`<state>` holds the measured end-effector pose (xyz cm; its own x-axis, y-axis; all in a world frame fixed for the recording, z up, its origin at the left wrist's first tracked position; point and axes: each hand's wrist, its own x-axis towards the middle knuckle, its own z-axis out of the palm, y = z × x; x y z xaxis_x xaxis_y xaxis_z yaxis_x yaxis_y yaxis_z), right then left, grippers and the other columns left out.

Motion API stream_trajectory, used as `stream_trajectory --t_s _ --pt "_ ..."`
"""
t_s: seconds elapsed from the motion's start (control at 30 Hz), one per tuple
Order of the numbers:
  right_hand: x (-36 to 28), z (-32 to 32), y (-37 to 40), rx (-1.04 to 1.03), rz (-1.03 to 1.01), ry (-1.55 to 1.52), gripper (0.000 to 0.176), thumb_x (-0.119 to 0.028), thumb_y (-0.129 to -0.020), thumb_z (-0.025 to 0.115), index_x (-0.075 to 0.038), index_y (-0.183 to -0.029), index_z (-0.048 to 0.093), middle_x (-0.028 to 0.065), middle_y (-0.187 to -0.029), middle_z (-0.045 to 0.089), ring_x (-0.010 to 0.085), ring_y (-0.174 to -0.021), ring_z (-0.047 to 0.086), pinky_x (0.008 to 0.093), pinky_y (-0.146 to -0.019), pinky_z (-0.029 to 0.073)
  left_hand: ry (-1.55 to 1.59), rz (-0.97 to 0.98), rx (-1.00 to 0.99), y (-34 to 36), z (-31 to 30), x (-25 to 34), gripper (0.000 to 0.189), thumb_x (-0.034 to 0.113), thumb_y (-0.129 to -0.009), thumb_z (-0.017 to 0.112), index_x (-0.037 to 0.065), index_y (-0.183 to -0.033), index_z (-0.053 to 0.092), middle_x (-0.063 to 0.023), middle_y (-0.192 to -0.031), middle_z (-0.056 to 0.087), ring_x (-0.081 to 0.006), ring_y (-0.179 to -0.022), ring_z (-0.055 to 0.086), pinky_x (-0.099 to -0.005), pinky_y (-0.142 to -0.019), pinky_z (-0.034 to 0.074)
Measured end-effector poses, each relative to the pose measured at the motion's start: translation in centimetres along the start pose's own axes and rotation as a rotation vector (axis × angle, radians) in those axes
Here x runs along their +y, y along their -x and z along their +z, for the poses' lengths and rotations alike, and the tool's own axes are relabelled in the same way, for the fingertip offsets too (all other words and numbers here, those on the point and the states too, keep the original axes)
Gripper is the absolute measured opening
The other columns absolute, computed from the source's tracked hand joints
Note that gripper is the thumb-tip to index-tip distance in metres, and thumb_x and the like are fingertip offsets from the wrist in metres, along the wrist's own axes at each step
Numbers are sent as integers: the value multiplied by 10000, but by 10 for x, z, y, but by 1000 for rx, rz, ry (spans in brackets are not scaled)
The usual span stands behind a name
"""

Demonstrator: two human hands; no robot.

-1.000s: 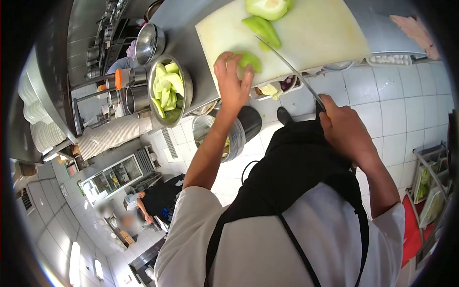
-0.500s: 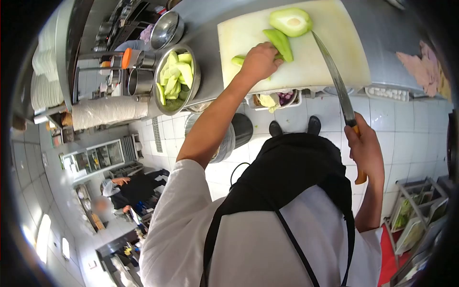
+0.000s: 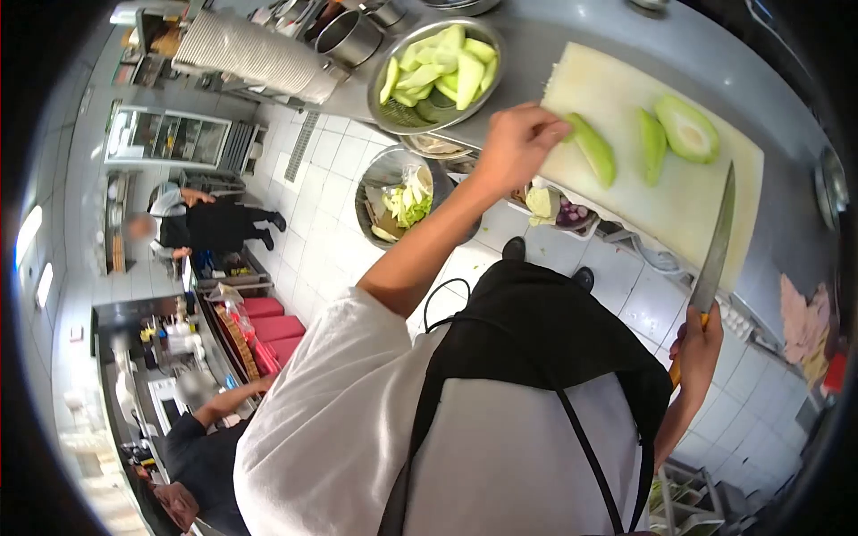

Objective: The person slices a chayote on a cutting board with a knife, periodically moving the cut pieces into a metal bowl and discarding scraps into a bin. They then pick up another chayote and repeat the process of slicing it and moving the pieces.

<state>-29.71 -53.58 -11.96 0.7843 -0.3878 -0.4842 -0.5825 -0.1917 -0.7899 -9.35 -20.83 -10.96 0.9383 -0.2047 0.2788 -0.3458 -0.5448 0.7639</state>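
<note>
Bowl of pale-green slices sits left of the left hand, near it. Left hand: fingers bent toward the thumb at the near wedge's upper end; whether they pinch it cannot be told. That wedge lies on the board, just right of those fingers. Wedge 2 and the cut fruit lie farther right, also on the board. Right hand: closed around the knife handle; blade points away from the body, tip close to the fruit.

Risks (judged): a wet wedge could slip from a loose fingertip hold; a sideways swing of the right wrist could nick the fruit, or cut the left hand if it reached toward the fruit. Blade-to-board contact: cannot tell.
</note>
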Motion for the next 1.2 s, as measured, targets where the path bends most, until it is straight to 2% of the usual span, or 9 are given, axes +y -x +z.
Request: stream_trajectory --t_s 0.07,0.23,0.4,0.7,0.87,0.9,1.0,1.03,1.2 --pt "0 4 -8 30 -40 -24 162 -165 -1045 507 -64 -1150 577 -4 -622 472 81 -430 462 243 -383 370 88 -239 75 36 -35 -32 174 162 -963 705 -2 -986 760 -18 -757 668 -91 -646 513 -277 -595 425" --pt "-32 15 -14 17 -106 28 177 -174 -1038 517 -56 -1156 578 -12 -620 460 78 -433 443 247 -397 365 -142 -553 372 140 -134 -132 161 103 -940 705 -50 -967 748 -98 -866 761 -120 -765 666 -292 -720 530" --pt "-54 22 -8 -20 -83 13 341 -162 -1029 552 -27 -1342 555 -4 -637 466 77 -466 451 256 -432 395 -757 -770 292 208 -178 -225 635 112 -774 773 -67 -1351 576 -271 -1184 677 -377 -1040 678 -403 -891 546" --pt "-46 40 13 -67 -27 -1 331 -138 -1022 570 -44 -1340 564 7 -637 461 88 -486 465 287 -479 424 -236 175 -166 51 -2 -32 532 56 -779 821 64 -1286 658 -188 -1331 610 -386 -1235 576 -430 -1034 477" --pt "-30 38 25 -85 -20 77 336 -148 -1011 592 -53 -1332 560 83 -634 536 156 -544 524 350 -566 447 -411 546 -413 -20 58 -28 607 -21 -726 744 102 -1312 647 -172 -1411 542 -384 -1299 522 -457 -1097 435" --pt "-27 35 27 -107 2 108 354 -147 -997 604 -55 -1337 565 164 -673 592 260 -574 565 398 -625 466 -434 605 -413 -30 65 -35 581 -39 -714 714 89 -1278 652 -173 -1355 583 -380 -1266 547 -462 -1101 429" --pt "-21 28 36 -122 -39 185 362 -152 -984 619 -53 -1330 583 220 -718 621 356 -622 597 427 -657 483 -424 587 -578 -49 70 -43 527 -31 -722 722 68 -1235 655 -166 -1261 637 -371 -1211 583 -456 -1069 452" --pt "-24 25 40 -131 -30 164 373 -151 -973 629 -42 -1328 590 251 -752 630 420 -685 610 445 -693 492 -368 588 -557 -50 73 -40 415 -39 -711 684 44 -1117 669 -130 -1115 664 -342 -1120 611 -455 -1020 456" --pt "2 23 37 -154 -129 187 379 -163 -971 639 -23 -1320 592 260 -821 676 436 -784 658 473 -747 512 -395 587 -604 -57 72 -39 399 14 -713 759 45 -1095 646 -139 -1109 671 -353 -1082 630 -456 -960 491"
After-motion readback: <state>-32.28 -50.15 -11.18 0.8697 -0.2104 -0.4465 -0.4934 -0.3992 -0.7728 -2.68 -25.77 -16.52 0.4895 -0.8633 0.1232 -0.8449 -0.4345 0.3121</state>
